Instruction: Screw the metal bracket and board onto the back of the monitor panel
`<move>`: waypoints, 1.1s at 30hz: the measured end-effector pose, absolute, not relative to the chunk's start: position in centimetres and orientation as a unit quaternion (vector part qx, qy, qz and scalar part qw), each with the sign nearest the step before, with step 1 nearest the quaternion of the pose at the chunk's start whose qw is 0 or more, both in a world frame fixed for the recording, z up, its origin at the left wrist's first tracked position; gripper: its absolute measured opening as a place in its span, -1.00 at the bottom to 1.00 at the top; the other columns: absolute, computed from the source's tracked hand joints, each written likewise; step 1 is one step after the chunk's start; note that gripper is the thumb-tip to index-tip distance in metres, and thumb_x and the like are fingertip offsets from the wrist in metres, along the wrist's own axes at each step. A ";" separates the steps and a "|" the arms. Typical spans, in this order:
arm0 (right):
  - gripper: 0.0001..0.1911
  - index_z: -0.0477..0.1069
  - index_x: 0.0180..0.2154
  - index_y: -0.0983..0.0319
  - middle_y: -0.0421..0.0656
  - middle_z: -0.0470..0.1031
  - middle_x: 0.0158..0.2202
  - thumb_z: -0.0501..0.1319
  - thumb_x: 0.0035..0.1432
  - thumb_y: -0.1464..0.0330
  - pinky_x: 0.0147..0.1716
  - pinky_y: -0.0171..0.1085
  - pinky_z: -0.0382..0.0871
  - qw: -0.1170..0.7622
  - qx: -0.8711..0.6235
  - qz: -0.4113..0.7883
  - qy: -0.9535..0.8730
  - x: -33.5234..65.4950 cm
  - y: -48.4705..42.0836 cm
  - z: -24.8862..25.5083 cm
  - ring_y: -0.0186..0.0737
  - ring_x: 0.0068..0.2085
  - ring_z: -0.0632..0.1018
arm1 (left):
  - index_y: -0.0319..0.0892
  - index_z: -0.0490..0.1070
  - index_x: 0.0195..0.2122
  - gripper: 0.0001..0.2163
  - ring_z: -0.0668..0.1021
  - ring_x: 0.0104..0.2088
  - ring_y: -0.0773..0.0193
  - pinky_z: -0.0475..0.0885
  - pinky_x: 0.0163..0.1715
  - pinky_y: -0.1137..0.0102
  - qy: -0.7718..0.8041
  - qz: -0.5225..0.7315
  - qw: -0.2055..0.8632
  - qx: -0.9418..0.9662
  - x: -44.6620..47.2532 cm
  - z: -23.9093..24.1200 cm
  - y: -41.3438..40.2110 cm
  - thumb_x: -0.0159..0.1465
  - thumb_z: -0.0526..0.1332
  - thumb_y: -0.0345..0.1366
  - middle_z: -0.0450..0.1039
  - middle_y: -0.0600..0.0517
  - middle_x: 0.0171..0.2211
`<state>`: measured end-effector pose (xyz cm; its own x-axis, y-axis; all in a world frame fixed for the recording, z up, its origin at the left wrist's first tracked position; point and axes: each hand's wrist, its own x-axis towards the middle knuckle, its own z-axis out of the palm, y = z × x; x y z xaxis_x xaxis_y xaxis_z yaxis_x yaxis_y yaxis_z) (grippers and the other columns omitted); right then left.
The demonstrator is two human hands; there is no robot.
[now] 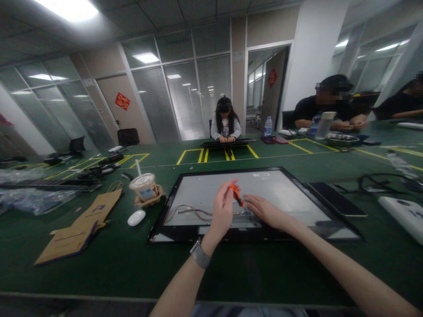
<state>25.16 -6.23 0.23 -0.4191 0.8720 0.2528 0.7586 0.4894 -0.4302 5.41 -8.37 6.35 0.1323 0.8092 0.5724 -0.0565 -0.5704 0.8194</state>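
A large flat display panel (280,189) with a black frame lies on the green table in front of me, its grey back up. Thin coloured wires (188,210) run across its near left part. My left hand (223,211), with a watch on the wrist, is closed around a small orange-handled screwdriver (237,195), whose tip points down at the panel's near edge. My right hand (266,210) rests on the panel just right of the tool, its fingers stretched toward the tip.
A lidded drink cup with a straw (144,187), a white mouse (136,217) and a brown paper bag (82,224) lie to the left. A black phone (335,198), cables and a white device (403,215) sit to the right. Other people sit across the table.
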 end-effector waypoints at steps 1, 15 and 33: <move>-0.52 0.35 0.14 0.22 0.04 0.38 0.19 -0.09 0.37 0.14 0.21 0.06 0.18 0.224 -0.490 0.123 -0.834 25.2 -6.2 0.2 0.01 0.21 0.37 | -0.16 0.45 0.01 -0.72 0.50 -0.13 0.24 0.39 -0.06 0.33 0.285 0.595 0.369 0.654 5.4 6.3 -8.3 0.40 0.03 -0.25 0.44 -0.05 -0.18; -0.51 0.36 0.13 0.23 0.03 0.38 0.19 -0.12 0.38 0.16 0.21 0.02 0.18 0.220 -0.491 0.112 -0.836 25.2 -6.2 0.0 0.00 0.21 0.37 | -0.17 0.42 0.06 -0.69 0.51 -0.12 0.24 0.35 -0.01 0.29 0.294 0.594 0.349 0.663 5.3 5.9 -8.2 0.42 -0.03 -0.30 0.47 -0.05 -0.15; -0.47 0.26 0.23 0.17 0.02 0.21 0.31 -0.19 0.38 0.20 0.23 0.24 -0.04 0.153 -0.569 0.054 -0.806 28.2 -3.9 -1.5 0.03 0.32 0.19 | -0.11 0.40 0.06 -0.71 0.52 -0.17 0.26 0.38 -0.07 0.33 0.316 0.592 0.333 0.663 5.6 5.4 -7.7 0.40 0.03 -0.20 0.42 -0.02 -0.17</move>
